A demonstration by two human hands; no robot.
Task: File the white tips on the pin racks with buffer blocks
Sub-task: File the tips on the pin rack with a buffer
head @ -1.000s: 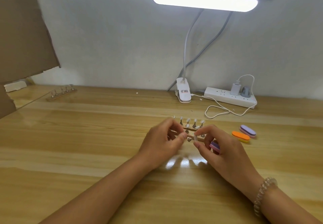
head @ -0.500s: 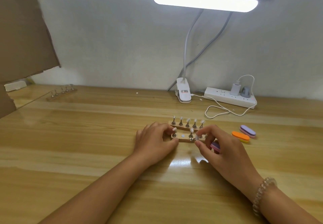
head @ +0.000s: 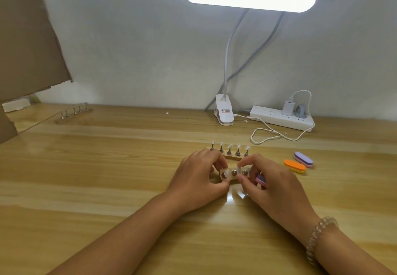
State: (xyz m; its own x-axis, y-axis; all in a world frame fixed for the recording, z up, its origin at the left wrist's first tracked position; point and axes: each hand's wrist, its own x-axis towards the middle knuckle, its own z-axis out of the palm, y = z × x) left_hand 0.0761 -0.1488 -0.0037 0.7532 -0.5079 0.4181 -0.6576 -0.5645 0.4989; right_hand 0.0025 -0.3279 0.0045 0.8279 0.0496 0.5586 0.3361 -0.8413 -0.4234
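Both hands (head: 236,178) pinching pin rack (head: 233,174), tip (head: 238,170) gripped

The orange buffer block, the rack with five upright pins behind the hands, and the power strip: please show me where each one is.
orange buffer block (head: 294,166), head view, middle of its top face.
rack with five upright pins (head: 233,157), head view, wooden base.
power strip (head: 277,119), head view, bare white top.

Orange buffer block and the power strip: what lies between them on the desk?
Head view: purple buffer block beside the orange buffer block, then white cable before the power strip.
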